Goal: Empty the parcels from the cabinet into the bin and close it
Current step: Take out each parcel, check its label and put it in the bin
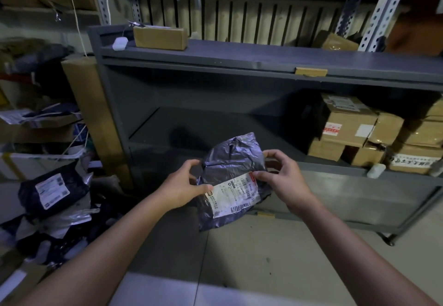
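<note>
Left grip (182,185), right grip (285,178) pinch apparently grey parcel (232,159).

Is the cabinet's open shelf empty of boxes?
No: cardboard boxes sit stacked at the right end of the cabinet shelf, while the left hand and right hand hold a grey parcel in front of it.

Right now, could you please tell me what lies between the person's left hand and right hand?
The head view shows a grey plastic parcel with a white label between them; the left hand and right hand each grip one side.
</note>
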The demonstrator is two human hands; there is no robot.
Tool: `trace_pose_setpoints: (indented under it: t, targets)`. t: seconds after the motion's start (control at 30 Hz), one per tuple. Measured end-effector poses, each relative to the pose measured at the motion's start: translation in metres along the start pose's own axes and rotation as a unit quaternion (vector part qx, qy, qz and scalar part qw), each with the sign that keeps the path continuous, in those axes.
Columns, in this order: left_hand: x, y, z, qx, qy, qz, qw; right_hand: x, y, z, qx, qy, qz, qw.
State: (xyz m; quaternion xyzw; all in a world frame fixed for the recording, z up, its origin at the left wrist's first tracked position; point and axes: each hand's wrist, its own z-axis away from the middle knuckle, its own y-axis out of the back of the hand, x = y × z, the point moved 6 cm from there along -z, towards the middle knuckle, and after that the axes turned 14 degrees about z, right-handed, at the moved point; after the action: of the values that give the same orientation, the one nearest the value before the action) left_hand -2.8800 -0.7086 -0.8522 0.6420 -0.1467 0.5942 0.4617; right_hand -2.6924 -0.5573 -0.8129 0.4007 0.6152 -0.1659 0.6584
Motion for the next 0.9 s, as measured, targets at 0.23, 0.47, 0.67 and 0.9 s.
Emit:
trace_pose_setpoints:
  t: [0.23, 0.47, 0.67, 0.9]
  targets:
    - [0.010, -0.011, 0.005, -0.090, -0.023, 0.047, 0.995, -0.011, -0.014, 0.007, -0.113, 0.034, 0.055, 0.992]
    - [0.014, -0.030, 0.010, -0.082, -0.024, 0.134, 0.987, -0.017, -0.021, 0.008, -0.092, 0.037, 0.018, 0.995]
    - [0.018, -0.029, 0.005, -0.014, -0.009, 0.270, 0.963, -0.009, -0.016, -0.001, -0.030, 0.031, 0.009, 0.999]
    - [0.024, -0.025, 0.005, 0.016, 0.018, 0.396, 0.918, 0.026, -0.020, 0.012, -0.085, -0.067, -0.024, 0.994]
